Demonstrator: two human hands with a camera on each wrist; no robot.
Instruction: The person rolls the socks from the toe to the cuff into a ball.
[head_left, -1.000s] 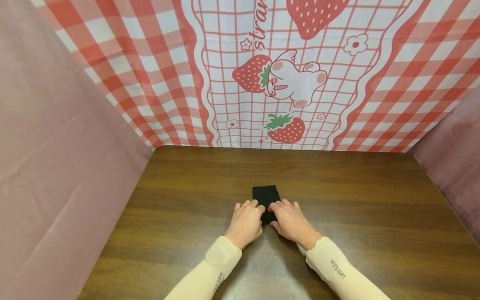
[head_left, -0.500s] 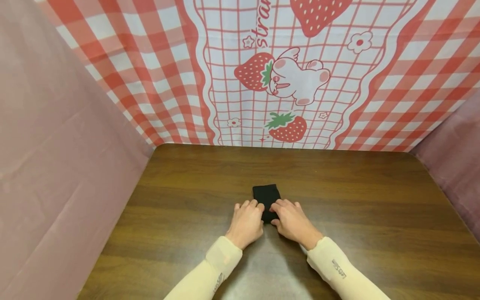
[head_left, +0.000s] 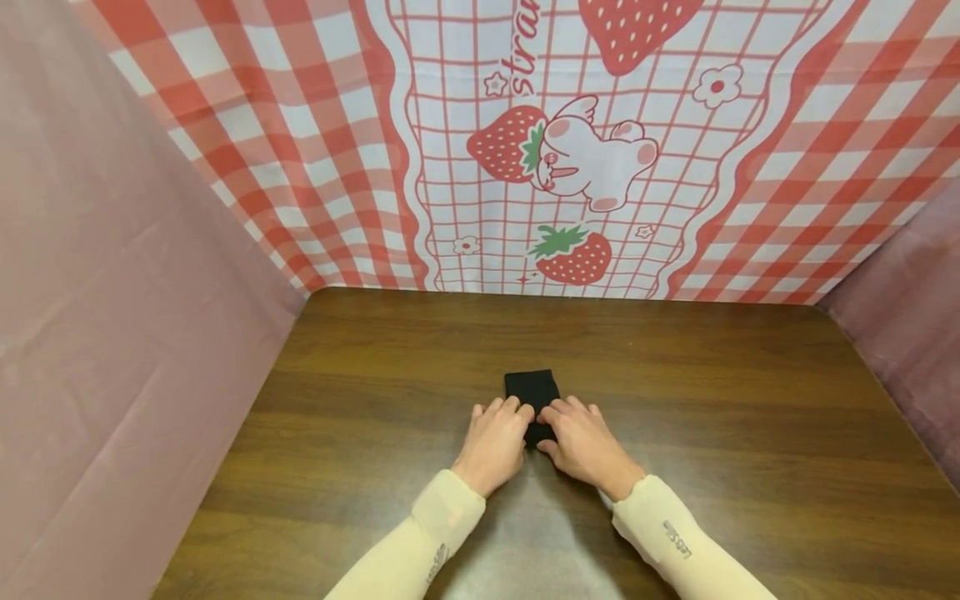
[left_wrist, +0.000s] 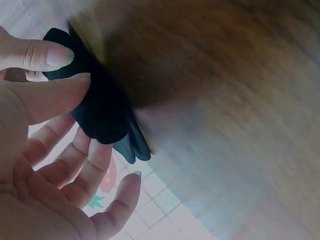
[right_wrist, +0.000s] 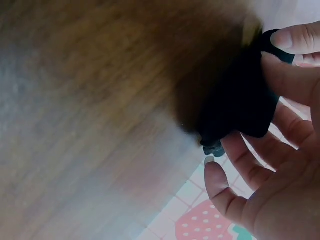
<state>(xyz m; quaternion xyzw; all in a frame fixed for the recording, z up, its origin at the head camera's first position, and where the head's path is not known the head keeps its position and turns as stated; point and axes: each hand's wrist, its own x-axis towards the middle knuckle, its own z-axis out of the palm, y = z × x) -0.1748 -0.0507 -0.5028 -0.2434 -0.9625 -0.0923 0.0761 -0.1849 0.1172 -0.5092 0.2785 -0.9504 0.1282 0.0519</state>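
Observation:
A folded black cloth (head_left: 531,386) lies on the wooden table, its far part flat and its near part between the two hands. My left hand (head_left: 491,446) grips its left near edge, the thumb below and the fingers curled over the top. From the other side my right hand (head_left: 588,443) holds the right near edge in the same way. In the left wrist view the cloth (left_wrist: 102,102) shows a thick rolled edge with thinner layers beneath. The right wrist view has the cloth (right_wrist: 240,97) between thumb and fingers, its layers dark and hard to separate.
The brown wood-grain table (head_left: 390,333) reaches back to a red-and-white checked curtain (head_left: 322,167) printed with strawberries. Plain pink cloth hangs on the left (head_left: 135,333) and right (head_left: 900,292) sides. Cream sleeves (head_left: 678,533) cover both forearms.
Both hands stay at the near end of the black cloth, with only slight finger shifts. The left fingers have edged a little to the right. The cloth lies in nearly the same place.

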